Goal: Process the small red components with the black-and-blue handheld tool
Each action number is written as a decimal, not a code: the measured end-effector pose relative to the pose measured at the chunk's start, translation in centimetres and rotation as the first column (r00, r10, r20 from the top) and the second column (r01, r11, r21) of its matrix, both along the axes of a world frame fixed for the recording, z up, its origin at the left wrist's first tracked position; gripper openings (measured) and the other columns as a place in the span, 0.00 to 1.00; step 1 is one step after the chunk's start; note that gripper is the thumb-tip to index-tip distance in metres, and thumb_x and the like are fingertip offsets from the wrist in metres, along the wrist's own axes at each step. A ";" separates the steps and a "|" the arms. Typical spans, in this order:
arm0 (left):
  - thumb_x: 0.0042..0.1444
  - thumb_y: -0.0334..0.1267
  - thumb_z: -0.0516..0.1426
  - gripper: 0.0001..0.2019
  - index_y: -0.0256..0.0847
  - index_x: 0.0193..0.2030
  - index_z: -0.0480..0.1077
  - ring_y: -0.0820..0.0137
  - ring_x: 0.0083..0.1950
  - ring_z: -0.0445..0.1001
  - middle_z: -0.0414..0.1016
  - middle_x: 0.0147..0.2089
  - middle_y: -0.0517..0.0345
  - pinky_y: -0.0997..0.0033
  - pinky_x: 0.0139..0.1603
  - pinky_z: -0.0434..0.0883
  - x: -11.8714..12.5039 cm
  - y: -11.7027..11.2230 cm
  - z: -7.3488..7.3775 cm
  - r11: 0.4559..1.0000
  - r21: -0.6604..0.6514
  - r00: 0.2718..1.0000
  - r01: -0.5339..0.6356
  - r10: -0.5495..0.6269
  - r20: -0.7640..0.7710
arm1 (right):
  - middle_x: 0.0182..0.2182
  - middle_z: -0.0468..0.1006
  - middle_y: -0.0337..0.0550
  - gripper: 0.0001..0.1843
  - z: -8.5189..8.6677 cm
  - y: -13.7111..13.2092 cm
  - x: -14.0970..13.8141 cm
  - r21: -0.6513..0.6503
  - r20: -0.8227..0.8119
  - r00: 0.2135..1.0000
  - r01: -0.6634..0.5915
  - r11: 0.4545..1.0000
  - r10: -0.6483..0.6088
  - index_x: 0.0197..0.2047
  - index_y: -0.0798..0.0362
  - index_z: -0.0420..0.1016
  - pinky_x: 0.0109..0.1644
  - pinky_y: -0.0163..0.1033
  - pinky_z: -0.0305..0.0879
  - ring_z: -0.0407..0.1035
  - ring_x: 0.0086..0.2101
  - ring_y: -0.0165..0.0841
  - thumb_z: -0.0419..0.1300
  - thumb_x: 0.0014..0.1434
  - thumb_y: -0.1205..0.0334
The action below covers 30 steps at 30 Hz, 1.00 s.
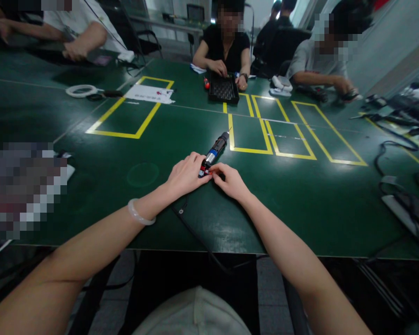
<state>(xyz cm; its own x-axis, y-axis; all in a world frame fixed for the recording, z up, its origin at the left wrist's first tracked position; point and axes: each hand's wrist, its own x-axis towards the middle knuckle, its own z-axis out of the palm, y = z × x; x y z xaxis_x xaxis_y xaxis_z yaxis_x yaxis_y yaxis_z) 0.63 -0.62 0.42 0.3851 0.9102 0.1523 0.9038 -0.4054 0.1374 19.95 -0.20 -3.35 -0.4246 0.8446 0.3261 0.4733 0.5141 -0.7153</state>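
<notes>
An electric screwdriver [216, 148] with a dark body and a blue band lies on the green table [132, 195], its tip pointing away from me. My left hand [186, 174] curls over its near end, fingers closed around the red and black part. From the right, my right hand [230, 180] pinches the same end with its fingertips. A black cable [195, 232] runs from under my hands toward the table's near edge. A pale bangle [139, 215] sits on my left wrist.
Yellow tape rectangles [132, 116] mark the table. A black tray [223, 90] lies in front of a person opposite. A white ring [81, 90] and a paper sheet [150, 93] lie far left. Cables and devices [405, 195] crowd the right edge. Other people sit around.
</notes>
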 end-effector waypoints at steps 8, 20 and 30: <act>0.64 0.48 0.58 0.26 0.40 0.65 0.63 0.49 0.57 0.70 0.67 0.62 0.41 0.54 0.53 0.68 -1.6 1.0 0.3 0.998 0.058 0.991 0.005 0.003 -0.133 | 0.38 0.79 0.43 0.11 0.0 0.2 0.5 -0.014 -0.024 0.999 0.023 1.000 -0.023 0.48 0.52 0.73 0.49 0.41 0.68 0.73 0.39 0.35 0.56 0.63 0.65; 0.65 0.53 0.53 0.31 0.35 0.69 0.62 0.41 0.62 0.66 0.62 0.65 0.32 0.46 0.58 0.66 -11.3 6.6 -0.1 0.949 0.000 0.944 -0.315 0.313 -0.104 | 0.39 0.80 0.44 0.08 -0.1 0.2 0.5 0.000 0.018 1.000 0.026 1.000 -0.026 0.44 0.52 0.76 0.49 0.42 0.68 0.74 0.40 0.36 0.56 0.64 0.65; 0.67 0.54 0.52 0.32 0.30 0.67 0.61 0.49 0.58 0.67 0.63 0.66 0.33 0.50 0.55 0.68 -18.0 8.6 0.1 0.854 0.009 0.846 -0.520 0.516 -0.136 | 0.38 0.80 0.44 0.07 -0.1 0.3 0.5 -0.005 0.038 0.999 0.029 1.000 -0.028 0.42 0.51 0.76 0.48 0.41 0.68 0.73 0.39 0.35 0.57 0.64 0.65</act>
<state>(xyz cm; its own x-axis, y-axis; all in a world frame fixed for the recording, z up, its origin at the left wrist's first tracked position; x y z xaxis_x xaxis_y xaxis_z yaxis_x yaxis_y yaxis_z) -17.40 7.93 0.50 -0.1291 0.9858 0.1070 0.9916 0.1289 0.0090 20.50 0.07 -3.42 -0.4122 0.8582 0.3059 0.5142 0.4963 -0.6995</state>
